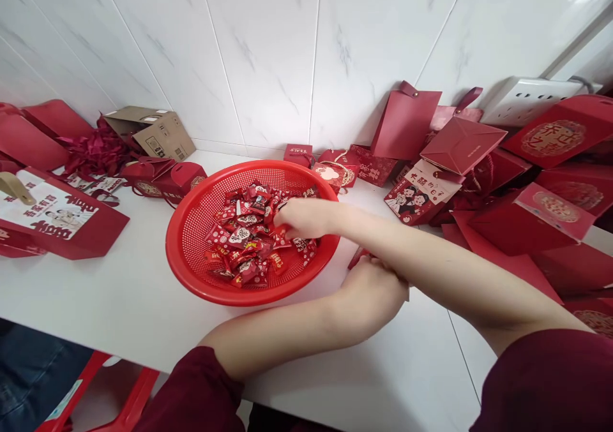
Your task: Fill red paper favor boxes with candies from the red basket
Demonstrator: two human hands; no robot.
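A red plastic colander [191,272] holds many wrapped candies [241,234] in red wrappers with white and gold print. Reaching into it from the right, my right hand [306,218] has its fingers curled down among the candies, with a red wrapper at the fingertips. My left hand [373,291] is closed beside the colander's right rim, under my right forearm. Past its knuckles a small red piece [358,256] shows; most of it is hidden by the hand and forearm.
Red gift boxes [531,218] and bags crowd the right side near a white power strip [531,97]. At left are a handled red box [71,221], a cardboard box [156,135] and red shredded filler [98,145]. Tiled wall [268,55] backs the white table [138,304]; a red stool [129,406] stands below.
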